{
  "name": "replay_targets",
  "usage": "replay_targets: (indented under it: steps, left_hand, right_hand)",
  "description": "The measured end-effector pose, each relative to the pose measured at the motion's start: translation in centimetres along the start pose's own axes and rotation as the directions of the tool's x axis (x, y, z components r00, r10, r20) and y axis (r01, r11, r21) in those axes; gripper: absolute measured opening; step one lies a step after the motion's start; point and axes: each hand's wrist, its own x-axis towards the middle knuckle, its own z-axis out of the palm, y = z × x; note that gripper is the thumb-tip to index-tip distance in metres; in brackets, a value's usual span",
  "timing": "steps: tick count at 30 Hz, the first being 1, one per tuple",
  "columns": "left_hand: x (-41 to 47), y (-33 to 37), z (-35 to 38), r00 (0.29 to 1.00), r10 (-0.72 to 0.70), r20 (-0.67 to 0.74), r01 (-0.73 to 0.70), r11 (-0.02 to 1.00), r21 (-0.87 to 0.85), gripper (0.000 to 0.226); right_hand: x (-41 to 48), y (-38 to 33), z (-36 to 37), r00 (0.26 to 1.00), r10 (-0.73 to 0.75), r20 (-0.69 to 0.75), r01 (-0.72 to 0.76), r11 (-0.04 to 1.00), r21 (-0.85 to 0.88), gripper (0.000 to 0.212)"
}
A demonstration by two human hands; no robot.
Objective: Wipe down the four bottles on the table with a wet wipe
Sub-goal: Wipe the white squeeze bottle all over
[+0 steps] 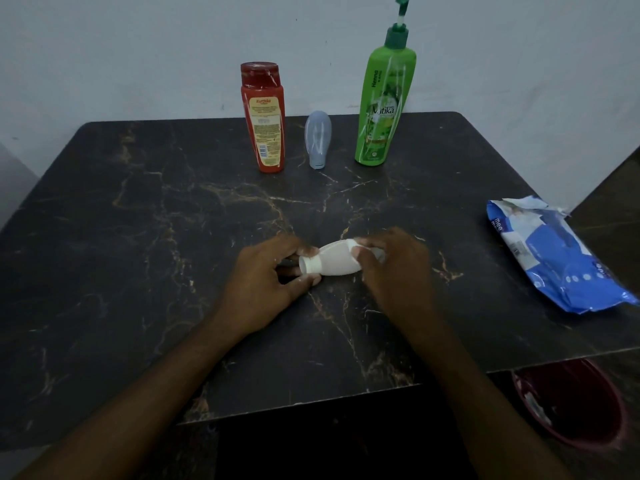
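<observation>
The small white plastic bottle [332, 261] lay on its side just above the middle of the dark marble-patterned table [138, 220], held between both hands. The left hand [266, 278] pinched its capped neck with thumb and fingertips; the right hand [394, 268] was curled round the wider base end. A bit of pale material showed past the right fingers, perhaps the wet wipe, though I could not tell for sure.

To my eye this was the bottle being cleaned, so the job looked in progress rather than near its end. The tall red plastic bottle [265, 119], the small translucent grey-blue bottle [317, 138] and the tall green pump bottle [381, 105] stood upright in a row at the far edge, well apart from the hands. Nothing about them told me whether they had been wiped or not.

The torn-open blue and white pack of wipes [550, 258] lay at the right edge of the table, within reach. A dark red round bin [571, 407] sat below the table's near right corner. Nothing stood between the hands and the row of bottles.
</observation>
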Motion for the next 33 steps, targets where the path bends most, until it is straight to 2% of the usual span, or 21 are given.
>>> replay_targets:
  steps: [6,10,15,19,26,28,33]
  left_hand:
    - [0.0,0.1,0.0,0.998,0.060,-0.028,-0.059,0.997,0.046,0.037]
    - [0.1,0.1,-0.1,0.998,0.064,-0.025,-0.064,0.998,0.006,0.036]
    - [0.4,0.2,-0.1,0.999,-0.027,-0.043,0.019,0.987,-0.162,0.023]
    - [0.4,0.6,-0.1,0.991,-0.136,-0.013,0.130,0.965,-0.227,0.040]
    - [0.4,0.2,-0.1,0.984,-0.176,-0.001,0.171,0.955,-0.243,0.033]
    - [0.3,0.4,-0.1,0.988,-0.155,0.003,0.152,0.961,-0.229,0.033]
    - [0.3,0.2,-0.2,0.993,-0.121,0.006,0.119,0.967,-0.227,0.034]
  right_hand:
    - [-0.4,0.7,-0.1,0.999,-0.045,-0.031,0.044,0.999,-0.019,0.023]
    - [-1.1,0.7,0.2,0.997,-0.052,-0.064,0.054,0.998,0.034,0.021]
    - [-1.7,0.1,0.3,0.995,-0.077,-0.071,0.081,0.994,0.068,0.020]
    - [-1.8,-0.7,0.9,0.995,-0.071,-0.065,0.078,0.990,0.121,0.020]
    - [-2.0,-2.0,2.4,0.971,-0.235,-0.031,0.237,0.967,0.090,0.017]
    - [-1.6,-1.3,2.0,0.978,-0.206,-0.032,0.208,0.975,0.076,0.018]
    - [-0.2,0.7,0.3,0.987,-0.030,-0.159,0.046,0.995,0.093,0.022]
